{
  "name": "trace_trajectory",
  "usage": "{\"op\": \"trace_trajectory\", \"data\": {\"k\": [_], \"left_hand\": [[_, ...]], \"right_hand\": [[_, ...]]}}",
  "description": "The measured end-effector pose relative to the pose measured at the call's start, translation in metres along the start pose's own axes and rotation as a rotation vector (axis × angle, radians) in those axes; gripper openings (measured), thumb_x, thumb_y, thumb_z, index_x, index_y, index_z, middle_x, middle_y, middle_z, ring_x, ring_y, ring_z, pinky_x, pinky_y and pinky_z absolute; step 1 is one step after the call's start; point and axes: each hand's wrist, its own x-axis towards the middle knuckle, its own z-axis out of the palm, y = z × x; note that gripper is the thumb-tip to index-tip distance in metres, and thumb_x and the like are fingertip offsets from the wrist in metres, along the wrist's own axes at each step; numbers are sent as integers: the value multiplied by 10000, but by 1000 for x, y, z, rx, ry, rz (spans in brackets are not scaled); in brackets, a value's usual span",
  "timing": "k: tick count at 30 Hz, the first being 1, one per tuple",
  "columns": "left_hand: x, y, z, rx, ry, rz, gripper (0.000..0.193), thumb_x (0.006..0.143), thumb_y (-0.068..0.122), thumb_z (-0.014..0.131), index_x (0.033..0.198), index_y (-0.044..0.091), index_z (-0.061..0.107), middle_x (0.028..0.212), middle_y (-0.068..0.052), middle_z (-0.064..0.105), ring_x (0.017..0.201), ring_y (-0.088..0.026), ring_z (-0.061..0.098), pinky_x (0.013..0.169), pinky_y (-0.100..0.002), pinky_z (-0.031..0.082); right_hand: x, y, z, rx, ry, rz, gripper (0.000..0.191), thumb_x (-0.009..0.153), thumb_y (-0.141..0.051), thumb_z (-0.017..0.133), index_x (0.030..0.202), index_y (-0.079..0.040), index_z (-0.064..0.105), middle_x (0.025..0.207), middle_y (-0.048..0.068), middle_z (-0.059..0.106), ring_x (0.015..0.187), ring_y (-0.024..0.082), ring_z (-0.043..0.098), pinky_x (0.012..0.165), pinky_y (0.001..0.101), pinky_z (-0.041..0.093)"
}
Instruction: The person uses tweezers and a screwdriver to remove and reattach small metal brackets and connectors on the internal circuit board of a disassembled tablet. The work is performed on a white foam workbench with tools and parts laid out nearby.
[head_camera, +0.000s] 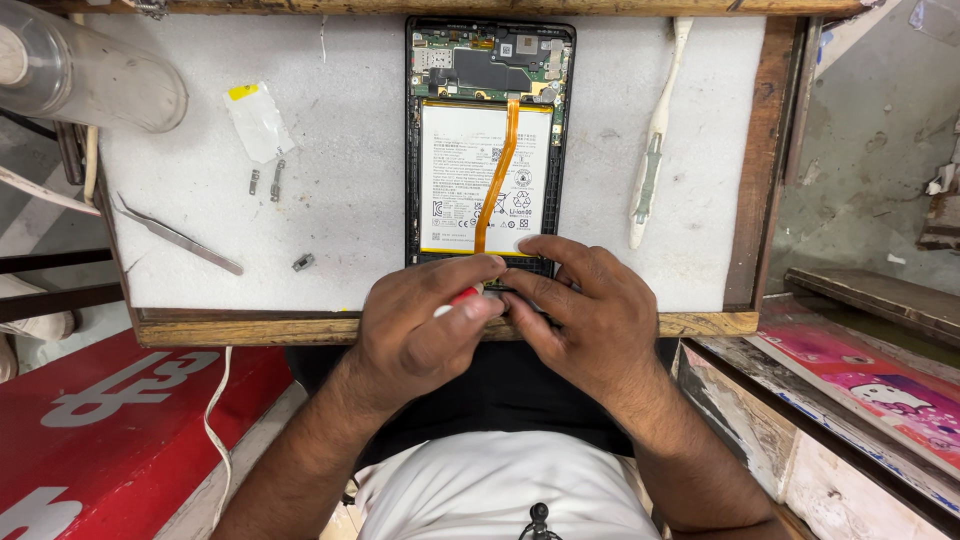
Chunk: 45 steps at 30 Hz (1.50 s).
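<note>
An opened phone (489, 140) lies back-up on a white work mat (340, 180), showing its white battery, an orange flex cable and the circuit board at the far end. My left hand (420, 330) grips a small red-handled tool (462, 299) at the phone's near end. My right hand (580, 310) rests on the phone's lower edge, fingers pressed by the battery's bottom corner. The bottom part of the phone is hidden under both hands.
Metal tweezers (180, 240) lie at the left of the mat, with small metal brackets (275, 182) and a clear film scrap (258, 120) nearby. A white toothbrush (655, 150) lies right of the phone. A clear plastic container (90, 70) sits top left. The mat rests in a wooden tray (760, 170).
</note>
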Motion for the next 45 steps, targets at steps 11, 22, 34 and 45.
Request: {"op": "trace_trajectory", "data": {"k": [11, 22, 34, 45], "left_hand": [[27, 15, -22, -136, -85, -79, 413, 966, 99, 707, 1301, 236, 510, 1176, -112, 648, 1140, -317, 683, 984, -444, 615], [27, 12, -27, -111, -75, -139, 415, 937, 177, 810, 1271, 281, 588, 1191, -70, 594, 1232, -290, 599, 1086, -468, 552], [30, 12, -32, -275, -189, -213, 457, 938, -21, 706, 1302, 228, 586, 1247, -1, 687, 1276, -301, 672, 1134, -487, 574], [34, 14, -30, -158, -62, -135, 493, 848, 68, 757, 1276, 203, 553, 1143, -124, 638, 1175, -361, 631, 1038, -478, 565]], "right_hand": [[1, -1, 0, -1, 3, 4, 290, 792, -257, 866, 1056, -158, 802, 1185, 3, 711, 756, 113, 612, 625, 265, 534], [0, -2, 1, 13, 5, 18, 249, 840, -254, 870, 1066, -178, 799, 1197, 2, 705, 810, 108, 650, 661, 261, 564], [1, -3, -2, 9, -19, 22, 254, 806, -221, 876, 1038, -165, 791, 1208, 1, 703, 794, 123, 637, 657, 275, 556], [3, -6, -2, 5, 0, 15, 218, 825, -211, 866, 1015, -142, 785, 1189, 14, 717, 761, 112, 631, 616, 273, 540]]}}
